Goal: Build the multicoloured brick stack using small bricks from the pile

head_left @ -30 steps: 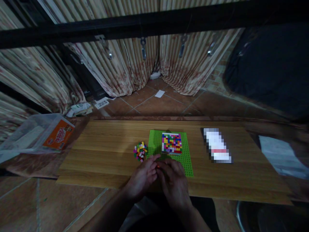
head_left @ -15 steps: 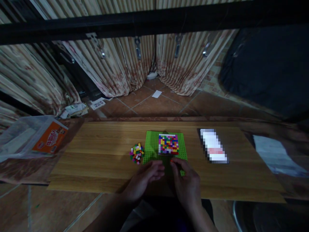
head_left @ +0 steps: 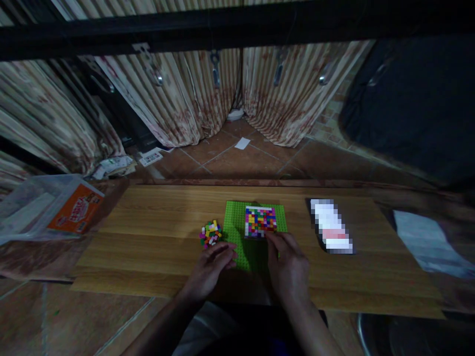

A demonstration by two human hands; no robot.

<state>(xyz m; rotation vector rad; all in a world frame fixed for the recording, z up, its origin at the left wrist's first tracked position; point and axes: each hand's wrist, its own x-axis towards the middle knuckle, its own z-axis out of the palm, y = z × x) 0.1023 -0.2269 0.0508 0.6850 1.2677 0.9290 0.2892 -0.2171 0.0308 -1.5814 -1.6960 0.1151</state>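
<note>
A green studded baseplate [head_left: 232, 222] lies on the wooden board, bearing a mosaic [head_left: 260, 221] of many small coloured building bricks with white bricks along its far and left edges. My right hand [head_left: 289, 264] is over the plate's right side, thumb and forefinger pinched at the mosaic's near edge. The small brick between those fingertips is mostly hidden now; half a second ago it showed orange-red. Beside the plate's left edge, my left hand [head_left: 213, 264] hovers with loosely bent fingers, apparently holding nothing. Just beyond it sits a heap of loose bricks [head_left: 211, 232], partly covered by the hand.
On the right of the wooden board [head_left: 156, 217] lies a phone [head_left: 331, 226] with a blurred screen. A clear plastic tub [head_left: 40, 202] with an orange label stands at the left. Off the right end is a pale sheet [head_left: 426, 240]. A dark bar [head_left: 237, 24] crosses overhead.
My right hand has moved forward, bringing its pinched fingertips to the mosaic's near edge. My left hand has shifted left, away from the plate's middle and towards the loose bricks.
</note>
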